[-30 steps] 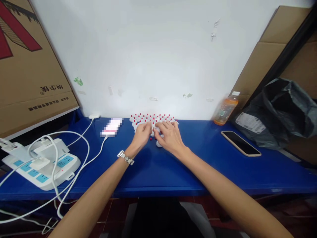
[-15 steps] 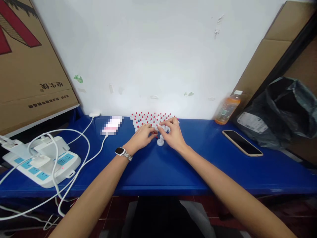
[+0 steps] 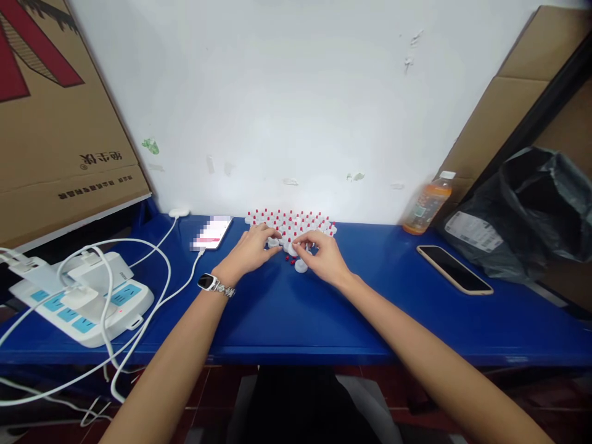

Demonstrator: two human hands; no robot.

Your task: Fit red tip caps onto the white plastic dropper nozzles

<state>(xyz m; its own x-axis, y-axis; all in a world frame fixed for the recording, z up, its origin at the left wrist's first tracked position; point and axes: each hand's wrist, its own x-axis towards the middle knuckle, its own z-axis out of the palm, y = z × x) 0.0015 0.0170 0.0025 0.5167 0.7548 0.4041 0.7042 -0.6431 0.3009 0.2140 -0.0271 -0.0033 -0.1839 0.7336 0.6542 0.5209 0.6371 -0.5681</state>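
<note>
Small round white plastic caps with red tips (image 3: 291,221) stand packed in rows against the wall. At the near left of this group is my left hand (image 3: 252,250), its thumb and index finger closed around a plain white cap (image 3: 274,243). My right hand (image 3: 325,256) is pinched at the front of the group, on a white cap with a red tip (image 3: 290,248); its fingertips partly hide this cap. Below the right fingers a loose white cap (image 3: 301,266) lies on the blue table (image 3: 296,314). Beside it are a few loose red tips (image 3: 292,262).
To the left are a power strip (image 3: 83,308) with white cables and a charging phone (image 3: 217,233). On the right stand an orange drink bottle (image 3: 428,203), another phone (image 3: 454,269) and a dark plastic bag (image 3: 518,216). A cardboard box (image 3: 60,129) leans at far left.
My left hand has moved slightly left, away from the loose red tips, and now holds a white cap. The right fingertips have come down and closer to the front of the group.
</note>
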